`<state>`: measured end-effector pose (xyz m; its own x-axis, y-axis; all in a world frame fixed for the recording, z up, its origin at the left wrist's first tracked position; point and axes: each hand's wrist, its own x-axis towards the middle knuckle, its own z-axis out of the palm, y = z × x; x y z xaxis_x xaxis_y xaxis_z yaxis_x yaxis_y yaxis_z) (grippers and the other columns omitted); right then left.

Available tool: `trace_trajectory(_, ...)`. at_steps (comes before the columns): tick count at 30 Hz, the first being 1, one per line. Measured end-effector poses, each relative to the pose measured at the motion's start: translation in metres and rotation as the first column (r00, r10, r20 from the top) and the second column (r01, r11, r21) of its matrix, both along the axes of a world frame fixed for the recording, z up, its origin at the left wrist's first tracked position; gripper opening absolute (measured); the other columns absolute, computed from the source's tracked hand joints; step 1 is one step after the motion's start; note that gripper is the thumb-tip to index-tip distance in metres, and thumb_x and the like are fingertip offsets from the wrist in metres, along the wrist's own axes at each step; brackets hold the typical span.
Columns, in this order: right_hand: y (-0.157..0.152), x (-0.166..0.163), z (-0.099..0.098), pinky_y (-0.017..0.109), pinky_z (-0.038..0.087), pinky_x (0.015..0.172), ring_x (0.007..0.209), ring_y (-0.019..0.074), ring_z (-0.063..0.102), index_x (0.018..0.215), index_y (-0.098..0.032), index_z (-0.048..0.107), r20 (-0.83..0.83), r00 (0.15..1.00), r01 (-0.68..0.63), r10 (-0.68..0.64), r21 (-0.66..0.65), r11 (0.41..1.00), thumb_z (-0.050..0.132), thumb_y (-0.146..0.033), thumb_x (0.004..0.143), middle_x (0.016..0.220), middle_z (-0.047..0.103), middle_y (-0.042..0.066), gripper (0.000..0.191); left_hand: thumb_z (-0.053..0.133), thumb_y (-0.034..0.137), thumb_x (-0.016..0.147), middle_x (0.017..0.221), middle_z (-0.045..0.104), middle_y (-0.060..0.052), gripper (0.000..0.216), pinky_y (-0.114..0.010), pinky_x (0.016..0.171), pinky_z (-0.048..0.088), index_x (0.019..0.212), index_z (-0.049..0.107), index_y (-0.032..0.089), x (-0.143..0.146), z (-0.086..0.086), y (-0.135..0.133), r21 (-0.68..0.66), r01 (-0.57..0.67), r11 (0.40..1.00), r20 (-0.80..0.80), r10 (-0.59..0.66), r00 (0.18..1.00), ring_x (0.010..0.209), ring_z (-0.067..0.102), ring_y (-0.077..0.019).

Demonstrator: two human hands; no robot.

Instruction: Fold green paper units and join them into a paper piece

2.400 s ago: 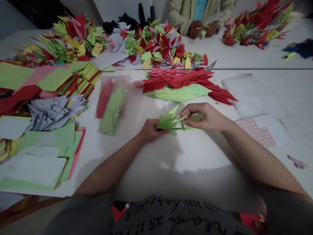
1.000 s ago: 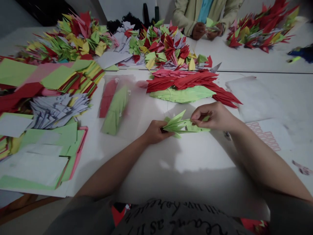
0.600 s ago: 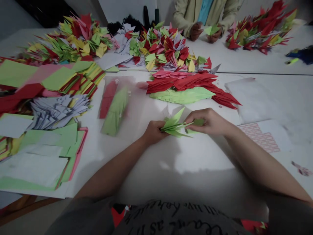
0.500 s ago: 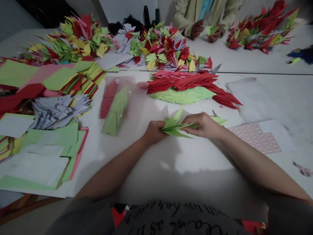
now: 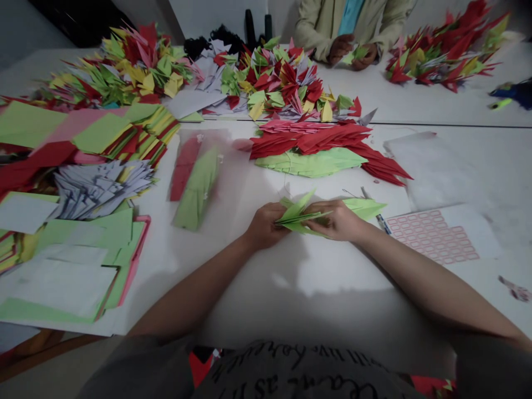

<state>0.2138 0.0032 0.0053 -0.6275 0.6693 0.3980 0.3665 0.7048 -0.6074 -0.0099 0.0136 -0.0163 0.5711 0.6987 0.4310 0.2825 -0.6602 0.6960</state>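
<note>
White table, two tops butted, seam running across the far side. Near top: red folded units along green ones, clear bag of red and green units to their left, plastic sheet to the right, sticker sheet below that, pen at its edge, loose green unit just beside the pen. Left side: paper stacks, gray units, pink tray; far top: left heap, middle heap, right heap, all mixed colored units.
</note>
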Motion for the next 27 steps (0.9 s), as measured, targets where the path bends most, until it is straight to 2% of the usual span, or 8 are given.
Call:
trace_trajectory(5, 0.004, 0.005, 0.000, 0.025, 0.052, 0.068, 0.079, 0.0144, 0.066, 0.095, -0.020, 0.068, 0.014, 1.000, -0.028, 0.028, 0.004, 1.000, 0.051, -0.016, 0.088, 0.090, 0.070, 0.005, 0.018, 0.058, 0.033, 0.087, 0.071, 0.063, -0.002, 0.020, -0.028, 0.069, 0.040, 0.078, 0.065, 0.018, -0.001, 0.001, 0.002, 0.069, -0.017, 0.998, -0.034, 0.019, 0.999, 0.067, 0.057, -0.0136)
trace_trajectory(11, 0.005, 0.005, 0.000, 0.025, 0.049, 0.057, 0.064, 0.0130, 0.062, 0.083, -0.017, 0.067, -0.023, 0.998, 0.053, -0.053, -0.009, 0.999, 0.059, -0.024, 0.084, 0.081, 0.068, 0.005, 0.011, 0.059, 0.035, 0.085, 0.069, 0.059, -0.002, 0.021, -0.031, 0.071, 0.040, 0.074, 0.059, 0.017, 0.002, 0.004, 0.001, 0.070, -0.105, 0.992, -0.113, 0.112, 0.987, 0.071, 0.053, -0.0166)
trace_trajectory(16, 0.008, 0.008, 0.001, 0.029, 0.053, 0.075, 0.087, 0.0172, 0.066, 0.102, -0.021, 0.066, 0.060, 0.997, -0.041, 0.039, 0.035, 0.999, 0.050, -0.018, 0.088, 0.098, 0.070, 0.006, 0.022, 0.059, 0.035, 0.085, 0.070, 0.063, -0.003, 0.021, -0.034, 0.076, 0.040, 0.075, 0.062, 0.017, 0.002, 0.002, 0.005, 0.047, -0.105, 0.993, -0.131, 0.110, 0.985, 0.073, 0.056, -0.0175)
trace_trajectory(18, 0.010, 0.008, 0.004, 0.030, 0.052, 0.076, 0.088, 0.0175, 0.065, 0.107, -0.021, 0.065, 0.107, 0.993, -0.049, 0.046, 0.029, 0.998, 0.046, -0.016, 0.090, 0.100, 0.070, 0.007, 0.026, 0.059, 0.037, 0.085, 0.069, 0.063, -0.002, 0.022, -0.034, 0.079, 0.041, 0.075, 0.063, 0.017, 0.001, 0.001, 0.007, 0.043, -0.119, 0.992, -0.106, 0.123, 0.987, 0.072, 0.057, -0.0175)
trace_trajectory(21, 0.011, 0.007, 0.009, 0.029, 0.051, 0.072, 0.082, 0.0174, 0.064, 0.101, -0.019, 0.066, 0.137, 0.990, -0.029, 0.029, -0.004, 1.000, 0.048, -0.021, 0.091, 0.091, 0.069, 0.007, 0.020, 0.060, 0.038, 0.084, 0.067, 0.063, -0.001, 0.023, -0.036, 0.087, 0.040, 0.073, 0.063, 0.018, 0.000, -0.001, 0.010, 0.084, -0.091, 0.992, -0.094, 0.099, 0.991, 0.071, 0.057, -0.0164)
trace_trajectory(24, 0.005, 0.003, 0.008, 0.027, 0.049, 0.069, 0.078, 0.0163, 0.063, 0.092, -0.017, 0.066, 0.076, 0.996, 0.044, -0.039, -0.071, 0.996, 0.052, -0.026, 0.090, 0.084, 0.068, 0.007, 0.016, 0.062, 0.039, 0.082, 0.061, 0.060, 0.001, 0.026, -0.036, 0.088, 0.040, 0.067, 0.062, 0.019, 0.000, -0.002, 0.011, 0.129, -0.088, 0.988, -0.102, 0.102, 0.990, 0.066, 0.055, -0.0147)
trace_trajectory(27, -0.003, 0.000, -0.001, 0.027, 0.049, 0.067, 0.076, 0.0158, 0.063, 0.092, -0.017, 0.065, -0.028, 0.993, 0.111, -0.114, -0.100, 0.989, 0.054, -0.027, 0.090, 0.083, 0.067, 0.007, 0.016, 0.064, 0.042, 0.081, 0.056, 0.056, 0.002, 0.032, -0.035, 0.086, 0.040, 0.059, 0.060, 0.019, -0.002, -0.004, 0.011, 0.143, -0.125, 0.982, -0.083, 0.138, 0.987, 0.063, 0.054, -0.0135)
